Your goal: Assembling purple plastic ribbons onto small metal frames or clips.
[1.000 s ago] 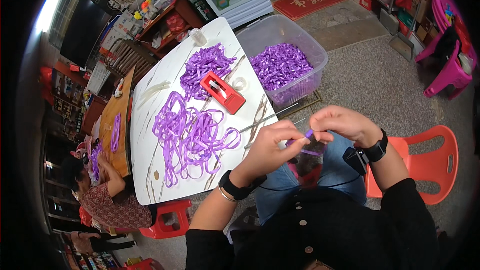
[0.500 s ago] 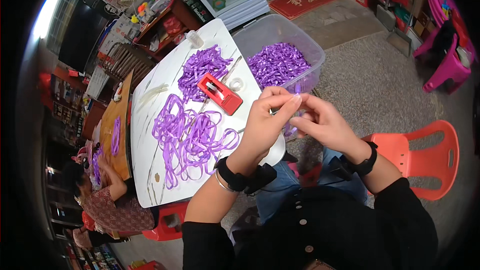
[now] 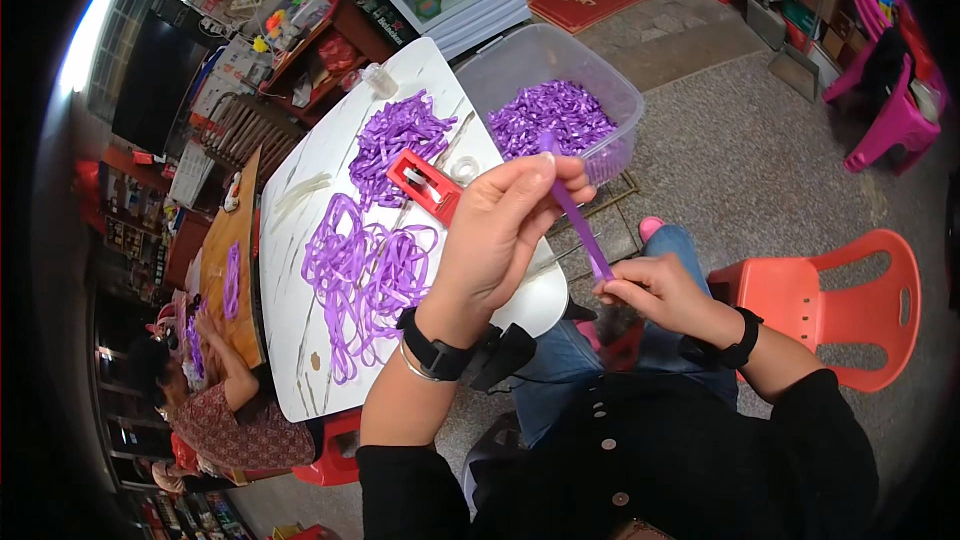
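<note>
A purple ribbon (image 3: 577,221) is stretched slantwise between my two hands. My left hand (image 3: 507,223) pinches its upper end between thumb and fingers, above the table's right edge. Lower and to the right, my right hand (image 3: 662,292) is closed on the other end, over my lap. Left of my left hand, a red tape dispenser (image 3: 424,187) lies on the white table, partly hidden by that hand. Beside it are a clear roll of tape (image 3: 464,170), a heap of short purple ribbon pieces (image 3: 392,140) and a loose tangle of long purple ribbon (image 3: 350,265).
A clear plastic bin (image 3: 625,105) holding many purple pieces stands beyond my hands. The white marbled table (image 3: 300,360) is on my left, an orange chair (image 3: 775,295) on my right. Another person (image 3: 240,410) sits at a wooden table (image 3: 222,315) at far left.
My hands have moved apart: the left up and leftward, the right down and rightward. A length of purple ribbon now shows stretched between them.
</note>
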Available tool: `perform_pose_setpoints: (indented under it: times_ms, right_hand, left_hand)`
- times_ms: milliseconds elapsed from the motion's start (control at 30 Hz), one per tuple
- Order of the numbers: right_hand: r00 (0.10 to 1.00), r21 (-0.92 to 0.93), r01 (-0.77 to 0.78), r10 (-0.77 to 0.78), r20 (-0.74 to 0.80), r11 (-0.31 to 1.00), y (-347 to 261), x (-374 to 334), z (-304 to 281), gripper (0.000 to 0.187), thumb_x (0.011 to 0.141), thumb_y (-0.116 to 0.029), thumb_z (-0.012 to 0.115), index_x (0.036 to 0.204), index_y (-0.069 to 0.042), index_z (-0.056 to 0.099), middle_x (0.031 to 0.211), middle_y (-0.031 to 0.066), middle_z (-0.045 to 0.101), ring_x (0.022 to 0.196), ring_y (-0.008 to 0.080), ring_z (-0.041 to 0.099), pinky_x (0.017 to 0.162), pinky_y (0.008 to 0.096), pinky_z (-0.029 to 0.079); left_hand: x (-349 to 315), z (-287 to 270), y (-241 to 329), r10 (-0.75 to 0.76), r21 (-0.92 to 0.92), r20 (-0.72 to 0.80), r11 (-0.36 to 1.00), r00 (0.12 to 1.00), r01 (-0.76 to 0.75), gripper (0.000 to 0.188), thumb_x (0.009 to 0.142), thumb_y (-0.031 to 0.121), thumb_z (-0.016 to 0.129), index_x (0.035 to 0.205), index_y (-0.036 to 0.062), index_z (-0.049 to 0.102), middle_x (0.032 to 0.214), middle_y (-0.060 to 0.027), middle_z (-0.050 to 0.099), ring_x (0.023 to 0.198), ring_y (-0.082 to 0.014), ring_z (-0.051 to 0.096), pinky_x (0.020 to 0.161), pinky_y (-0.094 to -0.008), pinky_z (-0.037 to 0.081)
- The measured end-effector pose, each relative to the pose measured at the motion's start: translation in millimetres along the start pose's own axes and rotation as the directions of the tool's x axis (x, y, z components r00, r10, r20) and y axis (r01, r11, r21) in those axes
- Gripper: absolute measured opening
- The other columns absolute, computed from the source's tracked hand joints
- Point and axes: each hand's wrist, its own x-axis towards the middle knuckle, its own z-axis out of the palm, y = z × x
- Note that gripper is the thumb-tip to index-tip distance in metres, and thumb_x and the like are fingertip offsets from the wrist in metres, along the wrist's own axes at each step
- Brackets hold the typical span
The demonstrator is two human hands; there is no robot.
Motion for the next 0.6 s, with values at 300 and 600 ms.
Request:
perform_pose_setpoints:
  times_ms: [300, 600]
  right_hand:
    - [0.986, -0.339, 0.153, -0.166, -0.01, 0.928, 28, -12, -3, 0.013, 0.078, -0.012, 0.057, 0.083, 0.0, 0.059, 0.075, 0.0135, 0.059, 0.067, 0.0288, 0.057, 0.058, 0.0332, 0.045]
    - [0.968, -0.615, 0.114, -0.225, -0.106, 0.78, 54, -10, -19, 0.01, 0.075, -0.009, 0.058, 0.082, -0.002, 0.059, 0.076, 0.0129, 0.059, 0.07, 0.0292, 0.058, 0.062, 0.0357, 0.046]
  left_hand:
    - [-22, -10, 26, 0.054, -0.04, -0.012, 0.998, 0.998, -0.055, 0.023, 0.089, 0.015, 0.044, 0.09, -0.0062, 0.053, 0.086, -0.0156, 0.057, 0.07, -0.0178, 0.059, 0.072, -0.0301, 0.051]
    - [-63, -35, 36, 0.012, 0.204, -0.087, 0.979, 0.996, 0.006, 0.026, 0.087, 0.015, 0.046, 0.072, -0.0052, 0.053, 0.078, -0.0169, 0.057, 0.047, -0.0113, 0.047, 0.053, -0.0246, 0.045]
